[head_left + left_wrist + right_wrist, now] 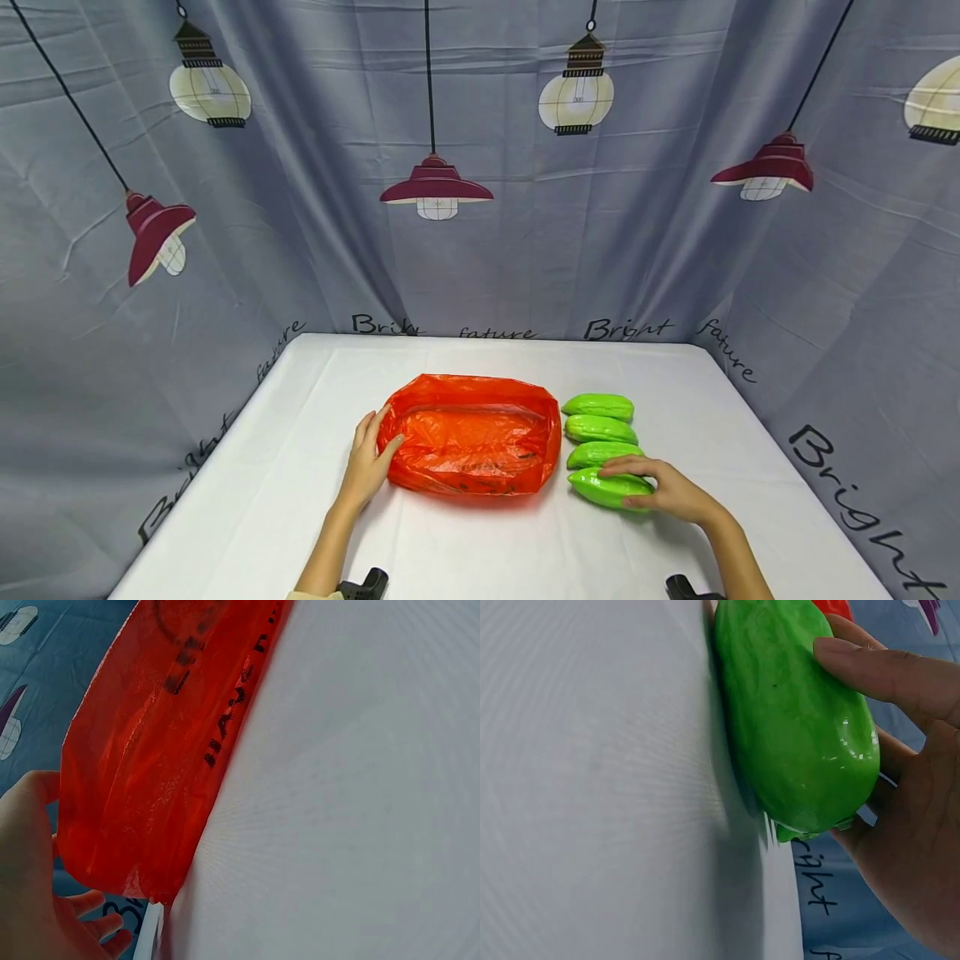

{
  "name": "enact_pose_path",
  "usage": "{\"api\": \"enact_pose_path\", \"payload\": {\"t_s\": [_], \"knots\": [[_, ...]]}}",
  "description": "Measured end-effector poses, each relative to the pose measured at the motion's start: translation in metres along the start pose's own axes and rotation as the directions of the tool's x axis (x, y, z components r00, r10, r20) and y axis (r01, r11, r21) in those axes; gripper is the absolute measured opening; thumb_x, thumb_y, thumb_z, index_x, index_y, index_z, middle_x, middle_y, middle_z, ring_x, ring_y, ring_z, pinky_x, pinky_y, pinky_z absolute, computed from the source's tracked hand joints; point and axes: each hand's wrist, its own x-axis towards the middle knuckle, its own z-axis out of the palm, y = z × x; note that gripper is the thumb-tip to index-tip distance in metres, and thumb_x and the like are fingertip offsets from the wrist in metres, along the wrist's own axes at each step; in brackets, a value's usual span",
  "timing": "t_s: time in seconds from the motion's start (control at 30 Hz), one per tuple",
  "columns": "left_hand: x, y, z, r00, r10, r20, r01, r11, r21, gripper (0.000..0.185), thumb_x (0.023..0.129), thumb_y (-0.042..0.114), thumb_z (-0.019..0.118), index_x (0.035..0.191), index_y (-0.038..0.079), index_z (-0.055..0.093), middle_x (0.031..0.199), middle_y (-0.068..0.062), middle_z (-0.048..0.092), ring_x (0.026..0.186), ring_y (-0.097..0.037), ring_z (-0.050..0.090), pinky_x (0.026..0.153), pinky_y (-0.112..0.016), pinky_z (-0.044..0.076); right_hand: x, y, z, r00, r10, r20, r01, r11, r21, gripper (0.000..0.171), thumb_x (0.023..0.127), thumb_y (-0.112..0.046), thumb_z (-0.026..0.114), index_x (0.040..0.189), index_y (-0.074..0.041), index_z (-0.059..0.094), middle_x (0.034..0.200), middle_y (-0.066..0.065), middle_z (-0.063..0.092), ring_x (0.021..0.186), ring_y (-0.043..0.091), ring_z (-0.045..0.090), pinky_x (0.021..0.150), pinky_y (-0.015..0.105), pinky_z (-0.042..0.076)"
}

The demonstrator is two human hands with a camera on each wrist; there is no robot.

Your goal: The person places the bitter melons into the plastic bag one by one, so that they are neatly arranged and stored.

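Right hand down over the nearest green vegetable, fingers and thumb curled round its glossy skin, grasping it where it lies on the white bench; seen close from the right wrist as well, green vegetable pressed between thumb and fingers. Nearest of a row of four, with three more green vegetables lined up just behind, each close beside the next. Just left of that row, a red plastic bag, lying flat and crumpled, black print on its side. Left hand flat against the bag's left end, fingers straight and touching the plastic, gripping nothing; same contact from the left wrist, red plastic bag beside the palm. Behind the bench, a grey curtain printed with lamps and lettering.
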Motion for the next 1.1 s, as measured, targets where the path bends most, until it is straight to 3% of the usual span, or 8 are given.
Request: {"api": "enact_pose_path", "payload": {"t_s": [0.17, 0.53, 1.1], "knots": [[0.000, -0.002, 0.001, 1.000, 0.003, -0.003, -0.003, 1.000, 0.005, 0.061, 0.090, 0.036, 0.055, 0.143, 0.015, 0.034, 0.144, -0.026, 0.022, 0.125, -0.050, 0.029, 0.095, -0.067, 0.024, 0.000, -0.004, 0.000, 1.000, -0.025, 0.016, 0.025, 1.000, 0.001, 0.038, 0.078, -0.015, 0.070, 0.116, -0.014, 0.065, 0.121, 0.013, 0.058, 0.114, 0.017, 0.051, 0.093, 0.024, 0.037], [0.000, -0.004, 0.001, 1.000, 0.001, -0.008, -0.001, 1.000, -0.010, 0.059, 0.090, 0.036, 0.056, 0.142, 0.016, 0.036, 0.143, -0.026, 0.023, 0.126, -0.048, 0.028, 0.096, -0.066, 0.023, -0.001, -0.007, 0.000, 0.999, 0.021, 0.048, -0.021, 1.000, -0.017, 0.029, 0.081, -0.020, 0.068, 0.110, -0.020, 0.069, 0.123, 0.012, 0.056, 0.113, 0.024, 0.051, 0.091, 0.031, 0.039], [-0.001, -0.009, 0.001, 0.998, -0.045, 0.044, 0.047, 0.999, -0.027, 0.061, 0.090, 0.041, 0.053, 0.144, 0.019, 0.032, 0.145, -0.022, 0.022, 0.128, -0.046, 0.027, 0.097, -0.065, 0.023, -0.005, -0.011, 0.001, 0.996, 0.011, 0.093, -0.017, 0.998, 0.066, 0.030, 0.085, -0.016, 0.063, 0.115, -0.015, 0.066, 0.121, 0.012, 0.057, 0.114, 0.012, 0.049, 0.089, 0.028, 0.042]]}}
